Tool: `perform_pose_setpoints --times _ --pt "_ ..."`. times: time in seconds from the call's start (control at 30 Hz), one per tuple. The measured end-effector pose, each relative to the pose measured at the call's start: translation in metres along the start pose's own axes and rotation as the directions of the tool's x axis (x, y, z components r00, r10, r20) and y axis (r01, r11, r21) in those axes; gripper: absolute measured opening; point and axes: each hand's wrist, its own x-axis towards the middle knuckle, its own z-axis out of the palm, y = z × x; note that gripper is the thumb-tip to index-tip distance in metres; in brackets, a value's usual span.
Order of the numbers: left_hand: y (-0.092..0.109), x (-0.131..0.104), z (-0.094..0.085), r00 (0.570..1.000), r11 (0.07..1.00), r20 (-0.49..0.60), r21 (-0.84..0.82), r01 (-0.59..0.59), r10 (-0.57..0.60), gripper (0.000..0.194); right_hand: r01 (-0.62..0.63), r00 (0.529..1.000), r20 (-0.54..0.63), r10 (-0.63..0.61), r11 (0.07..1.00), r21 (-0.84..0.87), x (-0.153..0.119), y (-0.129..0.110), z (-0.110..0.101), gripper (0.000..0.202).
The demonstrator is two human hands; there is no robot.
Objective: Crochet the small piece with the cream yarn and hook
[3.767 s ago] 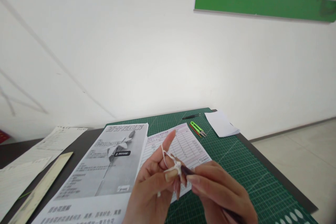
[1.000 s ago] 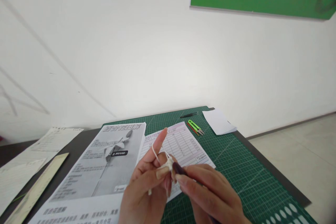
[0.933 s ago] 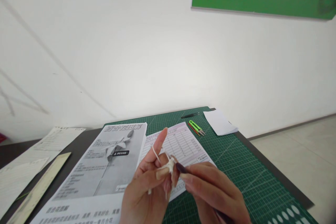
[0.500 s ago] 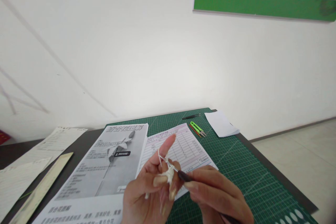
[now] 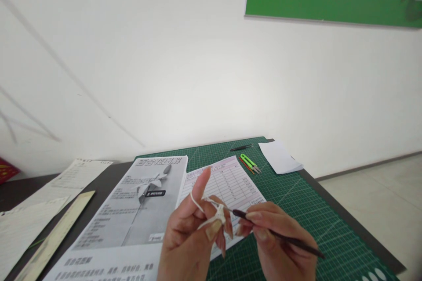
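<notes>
My left hand (image 5: 193, 232) pinches a small white piece of crochet (image 5: 220, 216) between thumb and fingers, its index finger raised with white yarn (image 5: 195, 202) looped round it. In my right hand (image 5: 280, 237) is a crochet hook (image 5: 277, 233) with a dark handle, gripped like a pen. The hook's thin metal tip reaches left to the yarn at the top of the white piece. Its exact place among the loops is too small to tell.
A green cutting mat (image 5: 310, 215) bears a printed form (image 5: 231, 180), green snips (image 5: 249, 162), black tweezers (image 5: 241, 147) and white paper (image 5: 279, 157). A printed flower sheet (image 5: 132, 210) lies left, beyond it a ruler (image 5: 56, 237) and handwritten sheets (image 5: 70, 180). A wall rises behind.
The right hand's hook has turned, so more of its handle shows. The white piece has shifted slightly right, and my left index finger has moved left. The view has shifted slightly.
</notes>
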Motion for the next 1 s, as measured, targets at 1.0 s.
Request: perform_pose_setpoints --times 1.0 --pt "-0.02 0.002 0.002 0.977 0.949 0.002 0.237 -0.207 0.213 0.047 -0.412 0.879 -0.107 0.464 0.854 0.317 0.011 0.0 0.002 0.006"
